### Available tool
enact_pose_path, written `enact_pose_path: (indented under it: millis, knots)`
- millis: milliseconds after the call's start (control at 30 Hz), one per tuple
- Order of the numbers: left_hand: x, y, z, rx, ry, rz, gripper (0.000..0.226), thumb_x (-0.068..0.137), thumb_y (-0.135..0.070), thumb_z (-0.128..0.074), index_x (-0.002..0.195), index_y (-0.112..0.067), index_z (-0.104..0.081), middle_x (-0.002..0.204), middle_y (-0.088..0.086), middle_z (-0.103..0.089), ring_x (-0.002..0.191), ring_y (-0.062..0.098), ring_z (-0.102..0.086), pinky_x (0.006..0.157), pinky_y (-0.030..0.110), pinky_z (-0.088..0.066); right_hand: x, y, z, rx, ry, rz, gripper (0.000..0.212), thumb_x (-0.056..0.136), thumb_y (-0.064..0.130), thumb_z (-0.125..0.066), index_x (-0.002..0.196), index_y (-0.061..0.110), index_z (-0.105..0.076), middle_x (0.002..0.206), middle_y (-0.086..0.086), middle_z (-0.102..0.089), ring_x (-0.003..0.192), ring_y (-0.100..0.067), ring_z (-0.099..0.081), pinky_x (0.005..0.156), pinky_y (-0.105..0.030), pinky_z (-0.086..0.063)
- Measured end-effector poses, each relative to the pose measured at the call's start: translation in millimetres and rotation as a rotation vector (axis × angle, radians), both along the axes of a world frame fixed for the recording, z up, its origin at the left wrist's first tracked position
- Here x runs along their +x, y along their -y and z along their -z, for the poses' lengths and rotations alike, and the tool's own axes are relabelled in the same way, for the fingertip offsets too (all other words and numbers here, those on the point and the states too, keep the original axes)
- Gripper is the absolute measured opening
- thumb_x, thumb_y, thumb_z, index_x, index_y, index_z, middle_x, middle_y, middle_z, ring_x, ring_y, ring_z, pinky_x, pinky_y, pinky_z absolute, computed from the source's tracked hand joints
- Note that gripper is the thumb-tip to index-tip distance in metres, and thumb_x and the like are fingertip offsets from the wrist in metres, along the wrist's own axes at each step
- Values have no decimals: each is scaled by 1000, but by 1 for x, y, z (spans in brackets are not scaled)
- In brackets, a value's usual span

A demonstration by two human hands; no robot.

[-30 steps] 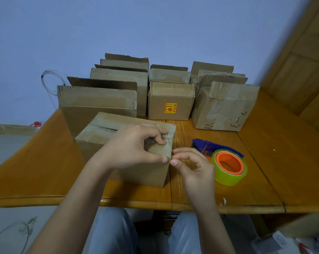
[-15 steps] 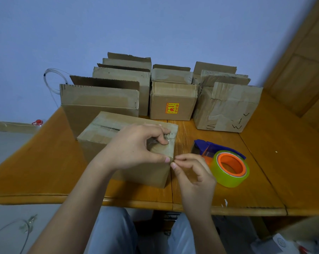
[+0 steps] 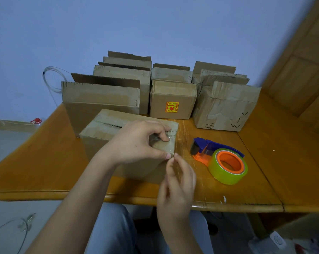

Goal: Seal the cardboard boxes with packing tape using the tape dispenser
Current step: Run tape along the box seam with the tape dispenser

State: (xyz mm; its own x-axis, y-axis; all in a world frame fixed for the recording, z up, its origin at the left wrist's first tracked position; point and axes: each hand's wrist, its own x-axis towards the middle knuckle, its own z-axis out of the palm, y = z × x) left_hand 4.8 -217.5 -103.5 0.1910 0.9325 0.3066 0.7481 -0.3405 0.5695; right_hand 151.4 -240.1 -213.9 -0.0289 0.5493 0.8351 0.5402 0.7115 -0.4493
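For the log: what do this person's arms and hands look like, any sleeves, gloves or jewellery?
Both forearms are bare as far as the frame shows, with no sleeve in view. The left hand and right hand wear no gloves, rings or watch. Light blue-grey trousers show at the lap.

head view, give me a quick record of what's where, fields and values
front box: flaps closed, on table
left hand: grips its right corner, thumb on side, fingers on top
right hand: pinches clear tape at that corner
tape dispenser: lying on table right of box, untouched
back boxes: rows behind, several with flaps up
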Motion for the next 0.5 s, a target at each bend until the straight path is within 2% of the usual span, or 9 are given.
enact_pose_path:
  millis: [67, 100, 167, 233, 300, 433, 500]
  knots:
    - [1, 0, -1, -12, -2, 7, 56, 57, -70, -60, 92, -27, -70, 127, -16, -61, 117, -7, -48, 95, 19, -43, -5, 5, 3, -32, 69, 45, 36, 95, 2, -31, 124, 3, -53, 134, -10, -42, 122, -30, -44, 101, -40, -40]
    - [1, 0, -2, -18, -7, 9, 55, 57, -68, -64, 93, -27, -70, 128, -15, -61, 117, -7, -49, 94, 17, -43, -8, 7, 3, -51, 96, 84, 39, 93, 1, -29, 122, 1, -55, 135, -12, -41, 124, -32, -43, 101, -42, -40]
    - [2, 1, -4, -36, -23, 2, 51, 60, -61, -74, 96, -25, -70, 129, -14, -59, 116, -6, -49, 93, 16, -42, -14, 9, 1, -86, 149, 177, 40, 86, -6, -35, 116, -4, -62, 136, -16, -40, 125, -34, -41, 101, -45, -39]
    - [3, 1, -5, -48, -37, -5, 54, 59, -62, -69, 98, -26, -70, 130, -15, -58, 117, -4, -49, 94, 18, -42, -21, 12, -2, -137, 202, 265, 37, 82, -8, -46, 115, -6, -62, 137, -19, -39, 125, -34, -40, 100, -48, -40]
    - [5, 1, -7, -51, -49, -17, 56, 58, -62, -64, 101, -26, -69, 131, -15, -57, 119, -1, -50, 96, 24, -44, -27, 15, -6, -197, 250, 308, 37, 83, -6, -48, 119, -6, -58, 138, -21, -37, 125, -35, -39, 99, -50, -41]
    - [7, 0, -8, -42, -54, -31, 35, 75, -34, -77, 106, -20, -70, 133, -8, -57, 122, 6, -50, 98, 31, -46, -24, 14, -12, -234, 296, 340, 45, 74, -7, -60, 120, -4, -59, 137, -19, -39, 123, -34, -39, 96, -51, -44]
    - [6, 0, -9, -41, -58, -32, 33, 76, -30, -77, 106, -20, -70, 134, -8, -57, 122, 7, -50, 99, 32, -46, -17, 15, -11, -230, 371, 332, 55, 67, -3, -68, 121, 1, -60, 140, -18, -39, 125, -34, -39, 96, -55, -43]
